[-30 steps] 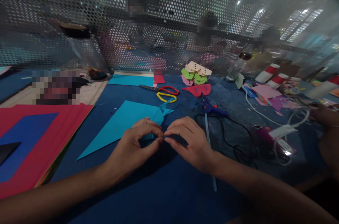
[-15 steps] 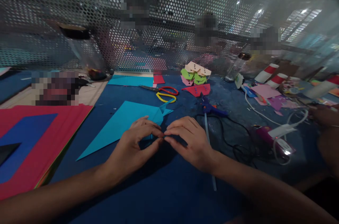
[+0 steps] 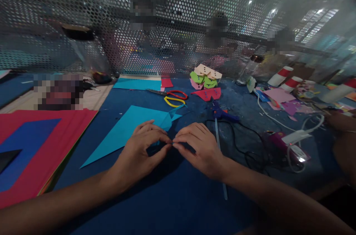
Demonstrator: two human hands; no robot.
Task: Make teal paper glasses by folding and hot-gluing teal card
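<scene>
My left hand (image 3: 143, 149) and my right hand (image 3: 201, 149) meet fingertip to fingertip over the table. Thumb and fingers are pinched on each; whatever lies between them is too small or hidden to name. Behind my left hand lies a light-blue sheet of paper (image 3: 119, 135) with a long point towards the left. Narrow folded blue paper strips (image 3: 172, 114) stick out at its right end. Just beyond them are scissors (image 3: 176, 95) with one red and one yellow handle. A blue glue gun (image 3: 225, 113) with a clear glue stick (image 3: 217, 135) lies beyond my right hand.
Red and blue card sheets (image 3: 63, 142) are stacked at left. Folded green and cream paper pieces (image 3: 205, 75) and a red one (image 3: 208, 94) lie at the back. Black cable (image 3: 250, 157) and a purple power strip (image 3: 289, 148) are at right, near another person's arm (image 3: 345, 146).
Almost nothing differs. Both hands keep their pinch in the same spot, and the blue paper strip by the scissors has shifted very slightly.
</scene>
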